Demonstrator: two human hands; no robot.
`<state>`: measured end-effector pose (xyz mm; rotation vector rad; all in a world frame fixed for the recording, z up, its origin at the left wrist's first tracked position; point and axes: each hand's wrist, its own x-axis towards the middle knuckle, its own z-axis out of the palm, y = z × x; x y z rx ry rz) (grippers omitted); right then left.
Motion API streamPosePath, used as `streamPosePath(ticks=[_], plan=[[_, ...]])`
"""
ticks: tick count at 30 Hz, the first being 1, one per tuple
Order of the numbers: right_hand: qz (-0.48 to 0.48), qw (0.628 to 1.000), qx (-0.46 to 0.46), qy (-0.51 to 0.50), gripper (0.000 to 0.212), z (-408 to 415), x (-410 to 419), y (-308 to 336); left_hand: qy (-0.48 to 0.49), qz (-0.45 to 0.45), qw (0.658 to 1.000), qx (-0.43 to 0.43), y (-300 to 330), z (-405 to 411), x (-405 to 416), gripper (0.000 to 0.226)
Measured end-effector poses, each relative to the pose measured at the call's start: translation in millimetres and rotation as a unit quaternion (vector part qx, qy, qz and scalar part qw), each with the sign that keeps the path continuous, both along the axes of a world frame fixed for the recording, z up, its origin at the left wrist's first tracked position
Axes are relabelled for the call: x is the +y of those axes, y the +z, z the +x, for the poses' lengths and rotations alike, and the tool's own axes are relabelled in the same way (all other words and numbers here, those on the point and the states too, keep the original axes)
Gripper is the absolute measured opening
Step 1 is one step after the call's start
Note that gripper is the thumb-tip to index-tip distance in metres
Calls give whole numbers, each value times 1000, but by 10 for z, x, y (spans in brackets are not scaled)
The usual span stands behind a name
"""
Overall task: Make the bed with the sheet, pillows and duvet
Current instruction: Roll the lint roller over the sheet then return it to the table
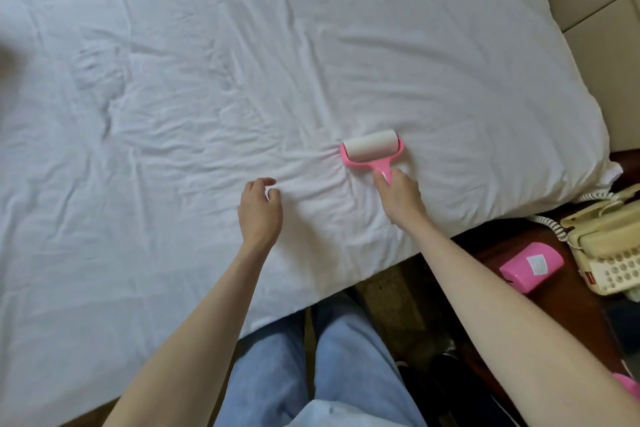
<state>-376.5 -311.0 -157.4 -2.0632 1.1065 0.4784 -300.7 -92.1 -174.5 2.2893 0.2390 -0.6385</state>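
Note:
A wrinkled white sheet [207, 87] covers the bed and fills most of the view. My right hand [398, 198] grips the pink handle of a lint roller [372, 147], whose white roll lies on the sheet near the bed's right side. The sheet bunches slightly at the roller's left end. My left hand [259, 208] hovers just over the sheet to the left of the roller, fingers loosely curled and holding nothing. No pillow or duvet can be told apart from the sheet.
A dark wooden nightstand [512, 246] stands at the right, with a cream corded telephone [609, 246] and a pink cover [531, 267] on it. A beige padded headboard [595, 10] runs along the right. My legs in blue jeans [311, 374] stand at the bed's edge.

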Motion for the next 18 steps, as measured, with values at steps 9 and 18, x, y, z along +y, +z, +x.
streamPosePath(ticks=[9,18], plan=[[0,999,14,40,39,-4,-98,45,-18,18,1000,11,-19,108,83,30],[2,997,47,55,40,-39,-145,71,-75,46,996,-34,93,401,-92,39]])
